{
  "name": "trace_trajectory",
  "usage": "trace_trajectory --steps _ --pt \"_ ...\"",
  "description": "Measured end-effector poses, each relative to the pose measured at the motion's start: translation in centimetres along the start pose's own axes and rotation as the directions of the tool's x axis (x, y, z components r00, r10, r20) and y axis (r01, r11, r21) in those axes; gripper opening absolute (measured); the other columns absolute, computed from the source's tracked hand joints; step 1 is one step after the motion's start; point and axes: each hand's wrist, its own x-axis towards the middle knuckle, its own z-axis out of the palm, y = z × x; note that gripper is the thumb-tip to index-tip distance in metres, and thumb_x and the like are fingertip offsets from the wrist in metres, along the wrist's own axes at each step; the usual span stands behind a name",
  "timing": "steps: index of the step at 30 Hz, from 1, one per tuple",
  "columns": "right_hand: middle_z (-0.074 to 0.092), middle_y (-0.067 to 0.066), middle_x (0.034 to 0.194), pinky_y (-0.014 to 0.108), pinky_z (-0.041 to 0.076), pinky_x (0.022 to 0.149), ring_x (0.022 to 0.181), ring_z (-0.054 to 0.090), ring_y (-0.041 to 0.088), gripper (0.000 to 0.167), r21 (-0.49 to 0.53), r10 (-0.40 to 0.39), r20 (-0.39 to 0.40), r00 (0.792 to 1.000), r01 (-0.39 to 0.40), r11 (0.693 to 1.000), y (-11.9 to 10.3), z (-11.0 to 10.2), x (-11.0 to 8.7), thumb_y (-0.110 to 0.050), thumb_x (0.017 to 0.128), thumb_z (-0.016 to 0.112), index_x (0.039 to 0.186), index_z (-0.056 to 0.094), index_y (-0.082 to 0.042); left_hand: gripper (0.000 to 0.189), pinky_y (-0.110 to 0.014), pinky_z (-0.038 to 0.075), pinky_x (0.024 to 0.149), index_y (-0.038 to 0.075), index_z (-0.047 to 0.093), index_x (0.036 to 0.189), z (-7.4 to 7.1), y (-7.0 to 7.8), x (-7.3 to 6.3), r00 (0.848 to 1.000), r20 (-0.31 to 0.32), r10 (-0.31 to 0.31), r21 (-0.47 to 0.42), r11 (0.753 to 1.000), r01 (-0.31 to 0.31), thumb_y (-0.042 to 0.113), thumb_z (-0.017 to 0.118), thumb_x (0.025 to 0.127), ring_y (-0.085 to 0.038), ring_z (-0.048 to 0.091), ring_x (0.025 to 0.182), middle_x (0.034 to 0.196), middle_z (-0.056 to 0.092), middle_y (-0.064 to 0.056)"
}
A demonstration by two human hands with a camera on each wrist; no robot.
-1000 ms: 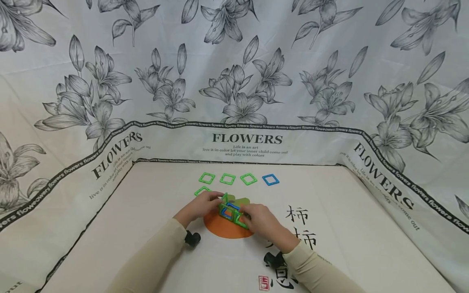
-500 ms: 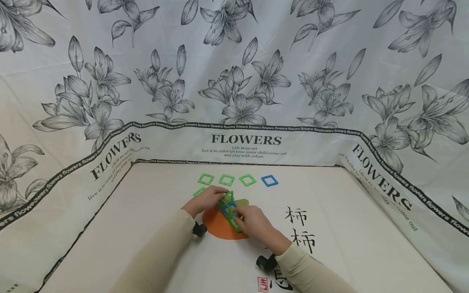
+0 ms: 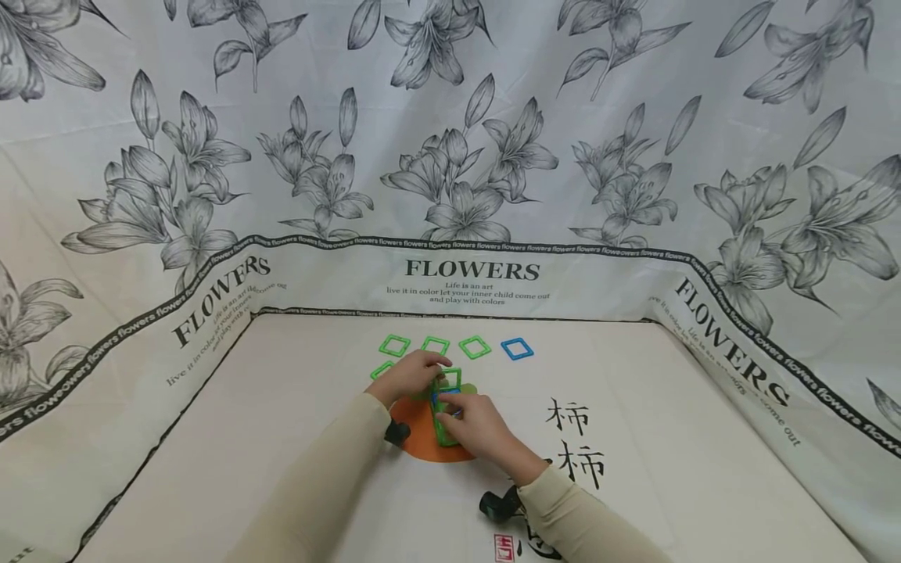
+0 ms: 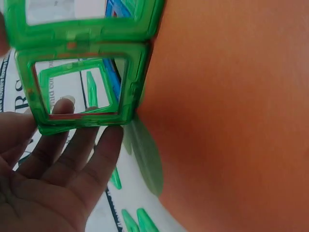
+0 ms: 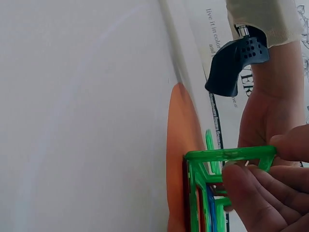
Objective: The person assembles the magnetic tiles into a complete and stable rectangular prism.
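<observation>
Between the two hands is a joined build of green and blue magnetic tiles (image 3: 443,435), close over the printed orange fruit (image 3: 411,430). My left hand (image 3: 410,377) grips its far end. In the left wrist view, the fingers (image 4: 99,157) lie along the lower edge of a green square tile (image 4: 134,82), with the thumb at the left side. My right hand (image 3: 486,430) is at the near right side. Its thumb (image 5: 241,186) and fingers pinch a green tile (image 5: 227,154) in the right wrist view. Blue tiles show inside the build, partly hidden by green frames.
Behind the hands lies a row of loose square tiles: several green ones (image 3: 475,338) and a blue one (image 3: 517,339). Another green tile (image 3: 380,369) is partly covered by the left hand. Black writing (image 3: 580,463) is printed on the cloth at right. A flower-patterned curtain (image 3: 464,203) surrounds the table.
The tile build has turned, its long side now running more straight away from me. My left hand has moved right and farther away, while my right hand has shifted slightly left.
</observation>
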Motion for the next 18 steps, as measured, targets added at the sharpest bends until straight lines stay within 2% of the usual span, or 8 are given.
trace_trajectory --steps 3,9,13,16,18 --pt "0.072 0.008 0.098 0.021 0.054 0.058 0.072 0.067 0.011 0.039 0.084 0.049 0.008 0.999 -0.05 0.995 0.0 0.4 0.2 -0.02 0.093 0.063 0.128 0.062 -0.003 0.035 -0.044 0.047 0.1 0.015 0.059 0.133 0.3 -0.2 0.2 1.0 -0.025 -0.008 0.006 1.0 0.008 0.021 0.045 0.102 -0.022 0.06 0.113 0.119 0.067 -0.007" --pt "0.07 0.009 0.101 0.023 0.057 0.062 0.078 0.069 0.015 0.043 0.188 0.093 0.022 0.995 -0.096 0.977 0.2 0.7 0.6 -0.021 0.094 0.063 0.131 0.059 -0.002 0.041 -0.047 0.046 0.103 0.012 0.055 0.137 0.7 -0.3 -0.1 0.996 -0.047 -0.07 -0.095 0.993 0.065 0.026 0.052 0.098 -0.026 0.058 0.118 0.126 0.063 -0.011" --pt "0.07 0.013 0.105 0.031 0.059 0.067 0.077 0.071 0.022 0.045 0.277 0.127 0.054 0.99 -0.138 0.951 0.7 0.2 0.8 -0.025 0.097 0.059 0.136 0.055 -0.003 0.047 -0.049 0.042 0.107 0.008 0.053 0.138 0.8 -0.2 -0.5 0.995 -0.052 -0.09 -0.105 0.991 0.085 0.031 0.055 0.097 -0.029 0.054 0.125 0.131 0.061 -0.013" --pt "0.07 0.018 0.107 0.036 0.06 0.07 0.078 0.072 0.026 0.042 0.361 0.166 0.052 0.985 -0.174 0.916 1.5 -0.5 1.0 -0.023 0.099 0.054 0.135 0.055 -0.002 0.05 -0.05 0.041 0.109 0.008 0.053 0.138 1.1 -0.1 -0.6 0.994 -0.046 -0.101 -0.106 0.99 0.096 0.033 0.058 0.096 -0.03 0.052 0.129 0.134 0.059 -0.014" --pt "0.07 0.018 0.104 0.035 0.06 0.069 0.078 0.071 0.026 0.037 0.352 0.195 0.029 0.98 -0.192 0.916 2.1 -0.9 1.3 -0.02 0.099 0.054 0.131 0.059 -0.003 0.05 -0.049 0.041 0.108 0.007 0.053 0.138 1.3 -0.1 -0.6 0.994 -0.043 -0.102 -0.107 0.99 0.097 0.033 0.059 0.095 -0.031 0.051 0.129 0.135 0.058 -0.014"
